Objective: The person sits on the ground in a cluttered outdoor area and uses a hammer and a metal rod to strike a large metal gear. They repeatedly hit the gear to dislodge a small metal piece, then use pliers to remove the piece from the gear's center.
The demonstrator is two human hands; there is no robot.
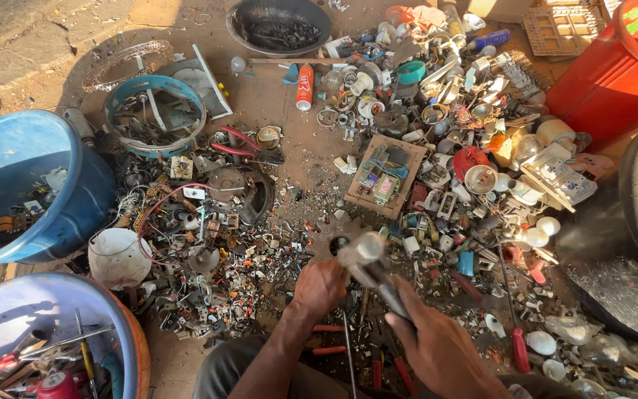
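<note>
My right hand (pixel 441 347) grips the handle of a hammer (pixel 369 260), whose grey metal head is raised and blurred above the ground. My left hand (pixel 320 287) is closed on a small item just left of the hammer head; what it holds is hidden by the fingers. Both hands hover over a dirt floor strewn with small scrap bits (pixel 252 266). Red-handled tools (pixel 378 366) lie on the ground between my forearms.
A blue bucket (pixel 31 185) and a blue basin of tools (pixel 46 332) sit at left. A wooden board with circuit parts (pixel 385 177) lies ahead. A pile of bulbs and sockets (pixel 481 148) spreads right, beside a red drum (pixel 614 66). A dark bowl (pixel 278 26) stands at the back.
</note>
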